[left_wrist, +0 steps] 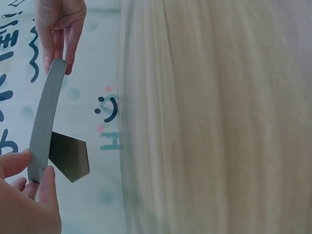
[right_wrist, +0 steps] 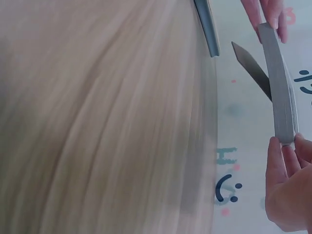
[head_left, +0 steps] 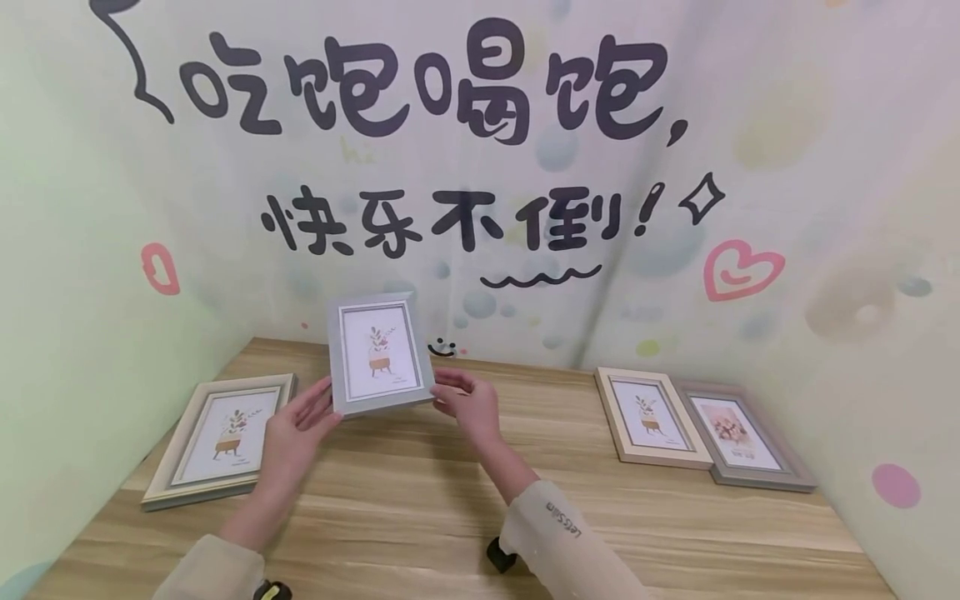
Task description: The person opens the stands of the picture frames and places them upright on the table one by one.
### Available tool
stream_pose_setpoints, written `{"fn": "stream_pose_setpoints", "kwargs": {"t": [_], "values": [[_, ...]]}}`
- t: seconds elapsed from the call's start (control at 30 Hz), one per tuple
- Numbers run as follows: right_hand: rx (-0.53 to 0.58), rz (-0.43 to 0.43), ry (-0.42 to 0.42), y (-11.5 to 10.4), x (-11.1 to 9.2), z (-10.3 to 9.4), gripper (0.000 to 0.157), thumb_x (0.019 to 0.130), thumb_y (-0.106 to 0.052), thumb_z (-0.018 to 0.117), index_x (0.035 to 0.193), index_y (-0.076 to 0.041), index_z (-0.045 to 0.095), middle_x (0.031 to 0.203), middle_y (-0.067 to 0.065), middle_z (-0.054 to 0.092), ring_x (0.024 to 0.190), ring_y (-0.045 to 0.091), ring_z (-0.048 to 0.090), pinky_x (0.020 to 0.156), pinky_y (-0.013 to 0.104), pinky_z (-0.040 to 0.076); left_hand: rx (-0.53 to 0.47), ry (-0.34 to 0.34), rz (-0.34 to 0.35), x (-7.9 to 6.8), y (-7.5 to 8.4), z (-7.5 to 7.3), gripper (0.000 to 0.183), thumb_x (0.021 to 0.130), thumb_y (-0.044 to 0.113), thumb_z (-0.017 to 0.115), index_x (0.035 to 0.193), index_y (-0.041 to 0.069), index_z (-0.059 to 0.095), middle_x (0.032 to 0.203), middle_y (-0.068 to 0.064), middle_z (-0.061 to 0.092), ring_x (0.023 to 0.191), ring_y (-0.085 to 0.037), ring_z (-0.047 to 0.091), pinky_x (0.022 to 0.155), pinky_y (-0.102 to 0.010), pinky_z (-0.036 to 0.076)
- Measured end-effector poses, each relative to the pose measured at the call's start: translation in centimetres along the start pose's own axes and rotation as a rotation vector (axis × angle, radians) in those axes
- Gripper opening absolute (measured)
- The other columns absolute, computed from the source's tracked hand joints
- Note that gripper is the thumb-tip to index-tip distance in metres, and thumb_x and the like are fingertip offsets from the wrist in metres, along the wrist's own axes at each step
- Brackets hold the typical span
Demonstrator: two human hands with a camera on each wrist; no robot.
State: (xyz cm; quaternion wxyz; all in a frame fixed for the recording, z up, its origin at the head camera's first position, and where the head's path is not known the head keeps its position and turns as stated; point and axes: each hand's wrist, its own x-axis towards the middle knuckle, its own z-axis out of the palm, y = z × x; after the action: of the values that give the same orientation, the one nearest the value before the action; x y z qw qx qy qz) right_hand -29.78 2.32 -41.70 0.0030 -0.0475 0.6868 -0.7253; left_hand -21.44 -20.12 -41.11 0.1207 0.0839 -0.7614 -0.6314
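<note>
A grey picture frame (head_left: 381, 404) with a potted-plant print is held up off the table near the back wall. My left hand (head_left: 298, 429) grips its lower left corner, and my right hand (head_left: 471, 406) pinches its lower right corner. Both wrist views show the frame's long edge (left_wrist: 45, 117) with fingers and thumb on either side at each end. Behind it a dark easel flap (right_wrist: 252, 68) juts out from the back. Close to my left hand, a cream picture frame (head_left: 225, 433) with a similar print lies on the table.
On the right of the wooden table (head_left: 420, 517) lie another cream frame (head_left: 626, 417) and a grey-brown frame (head_left: 780, 467), side by side and touching. A printed curtain-like wall (head_left: 510, 317) with dark lettering rises behind the table's back edge, with pale walls on both sides.
</note>
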Motion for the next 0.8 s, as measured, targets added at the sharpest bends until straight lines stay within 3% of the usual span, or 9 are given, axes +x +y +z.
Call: {"fn": "stream_pose_setpoints", "kwargs": {"t": [0.13, 0.23, 0.37, 0.5, 0.67, 0.8], "values": [[-0.044, 0.006, -0.012, -0.2, -0.1, -0.7, 0.031, 0.087, 0.003, 0.071, 0.118, 0.004, 0.069, 0.113, 0.025, 0.071, 0.088, 0.016, 0.073, 0.080, 0.032, 0.063, 0.022, 0.006, 0.060, -0.1, 0.2, 0.6, 0.056, 0.093, 0.004, 0.066, 0.146, 0.010, 0.048, 0.149, -0.011, 0.050, 0.134, -0.022, 0.052, 0.091, -0.005, 0.047], [-0.064, 0.030, -0.050, -0.2, -0.1, -1.5, 0.032, 0.087, 0.003, 0.071, 0.120, 0.005, 0.068, 0.113, 0.025, 0.071, 0.089, 0.015, 0.072, 0.081, 0.034, 0.063, 0.035, 0.006, 0.131, -0.1, 0.2, 1.0, 0.056, 0.091, 0.001, 0.067, 0.144, 0.008, 0.051, 0.148, -0.012, 0.052, 0.129, -0.010, 0.057, 0.093, -0.007, 0.047], [-0.065, 0.086, -0.110, -0.6, -0.3, -2.6, 0.037, 0.087, 0.004, 0.070, 0.124, 0.006, 0.066, 0.115, 0.024, 0.069, 0.089, 0.014, 0.069, 0.085, 0.036, 0.062, 0.046, -0.005, 0.199, -0.2, 0.3, 1.5, 0.055, 0.090, -0.002, 0.067, 0.142, 0.005, 0.052, 0.147, -0.014, 0.053, 0.128, -0.010, 0.058, 0.095, -0.009, 0.048], [-0.126, 0.087, -0.129, -1.0, -0.7, -3.7, 0.039, 0.088, 0.001, 0.071, 0.125, 0.005, 0.065, 0.116, 0.023, 0.068, 0.092, 0.015, 0.068, 0.086, 0.032, 0.062, 0.061, -0.030, 0.205, -0.2, 0.7, 2.2, 0.054, 0.091, -0.004, 0.065, 0.143, 0.003, 0.051, 0.149, -0.017, 0.050, 0.136, -0.032, 0.050, 0.094, -0.007, 0.046], [-0.162, 0.048, -0.103, -0.9, -0.8, -4.9, 0.037, 0.087, 0.001, 0.070, 0.123, 0.007, 0.064, 0.117, 0.025, 0.068, 0.098, 0.021, 0.070, 0.087, 0.032, 0.061, 0.032, -0.088, 0.158, 0.0, 0.8, 3.3, 0.056, 0.093, -0.003, 0.061, 0.147, 0.001, 0.045, 0.153, -0.018, 0.044, 0.141, -0.033, 0.046, 0.099, -0.014, 0.046], [-0.228, -0.015, -0.031, -0.7, -0.8, -5.5, 0.034, 0.086, 0.001, 0.071, 0.119, 0.005, 0.067, 0.115, 0.023, 0.069, 0.101, 0.027, 0.071, 0.086, 0.032, 0.061, 0.010, -0.119, 0.148, 0.1, 0.9, 4.5, 0.062, 0.093, -0.003, 0.062, 0.150, 0.000, 0.038, 0.156, -0.020, 0.040, 0.143, -0.035, 0.042, 0.109, -0.031, 0.046]]}}
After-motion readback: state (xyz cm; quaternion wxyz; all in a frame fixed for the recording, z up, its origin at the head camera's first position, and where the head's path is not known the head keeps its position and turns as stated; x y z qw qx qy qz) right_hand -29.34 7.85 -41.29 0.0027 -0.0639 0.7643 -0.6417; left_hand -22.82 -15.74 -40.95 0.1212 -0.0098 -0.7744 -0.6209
